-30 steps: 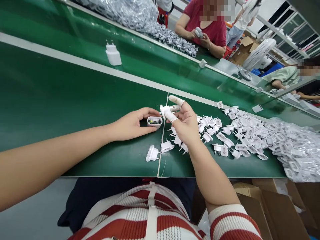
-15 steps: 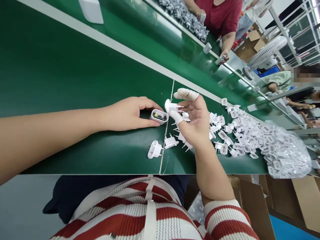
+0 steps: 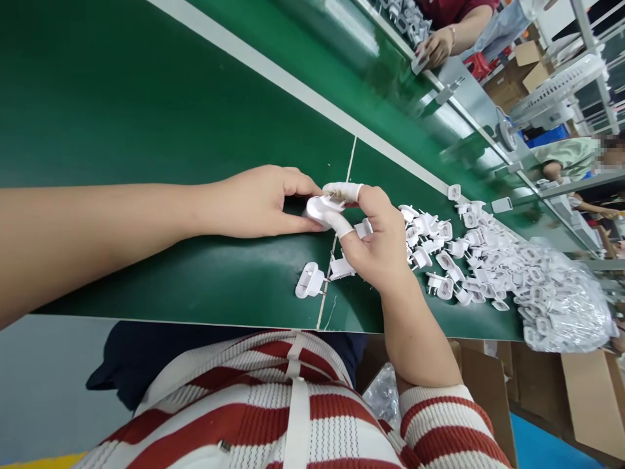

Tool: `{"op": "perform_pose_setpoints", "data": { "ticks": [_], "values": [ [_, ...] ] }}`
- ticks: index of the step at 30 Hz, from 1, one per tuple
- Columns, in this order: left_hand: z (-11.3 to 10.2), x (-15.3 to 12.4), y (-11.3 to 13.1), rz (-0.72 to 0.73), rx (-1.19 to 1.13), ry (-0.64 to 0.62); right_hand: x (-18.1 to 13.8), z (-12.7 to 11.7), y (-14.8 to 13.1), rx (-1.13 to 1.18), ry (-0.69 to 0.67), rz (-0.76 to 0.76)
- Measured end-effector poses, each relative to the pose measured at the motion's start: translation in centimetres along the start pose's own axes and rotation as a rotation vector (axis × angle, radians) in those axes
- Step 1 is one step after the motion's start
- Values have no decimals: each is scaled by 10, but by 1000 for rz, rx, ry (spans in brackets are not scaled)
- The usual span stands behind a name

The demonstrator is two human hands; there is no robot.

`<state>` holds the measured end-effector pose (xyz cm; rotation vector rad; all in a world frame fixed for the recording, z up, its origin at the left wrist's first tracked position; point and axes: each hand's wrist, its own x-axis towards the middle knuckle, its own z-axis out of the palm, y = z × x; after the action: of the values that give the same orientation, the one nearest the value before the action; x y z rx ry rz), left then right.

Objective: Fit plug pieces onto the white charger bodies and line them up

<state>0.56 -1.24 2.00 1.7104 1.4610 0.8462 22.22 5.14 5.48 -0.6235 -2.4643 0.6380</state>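
Note:
My left hand (image 3: 266, 202) pinches a white charger housing between thumb and fingers, just above the green bench. A white plug cap (image 3: 319, 208) with metal pins lies over the housing's open end and hides most of it. My right hand (image 3: 374, 238), with white covers on thumb and finger, grips this cap from the right. Whether the two parts are fully joined I cannot tell. Below the hands lies a loose plug cap (image 3: 310, 281), pins to the right, and another cap (image 3: 342, 267) is partly behind my right hand.
A pile of plug caps (image 3: 483, 260) spreads rightward into a clear plastic bag (image 3: 566, 299) at the bench edge. A white strip (image 3: 273, 71) runs diagonally across the green surface (image 3: 122, 117). Beyond it, a co-worker's hand (image 3: 436, 49) holds a white part. Cardboard boxes (image 3: 593, 397) stand below.
My right hand has brought the plug cap left and onto the housing, covering the circuit board seen inside before. The view has shifted slightly.

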Motion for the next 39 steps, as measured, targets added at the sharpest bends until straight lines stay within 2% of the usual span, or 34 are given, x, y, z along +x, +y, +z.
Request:
{"op": "perform_pose_setpoints", "data": {
  "ticks": [3, 7, 10, 15, 20, 23, 31, 39],
  "values": [
    [1, 0, 0, -27, -23, 18, 0, 2, -2, 80, 70, 91],
    [1, 1, 1, -10, -22, 27, 6, 2, 1, 434, 189, 301],
    [1, 1, 1, -7, -23, 24, 10, -3, 4, 608, 146, 409],
    [2, 1, 0, -15, -21, 31, 10, -15, 5, 650, 65, 497],
    [2, 1, 1, -16, -39, 23, 9, -16, 5, 676, 37, 432],
    [1, 0, 2, -21, -49, 19, 9, -10, 6, 644, 102, 397],
    [1, 1, 6, -27, -68, 24, 4, -9, -6, 245, 289, 112],
    [2, 1, 1, 15, -48, 23, -1, -8, -7, 16, 130, -59]
  ]
}}
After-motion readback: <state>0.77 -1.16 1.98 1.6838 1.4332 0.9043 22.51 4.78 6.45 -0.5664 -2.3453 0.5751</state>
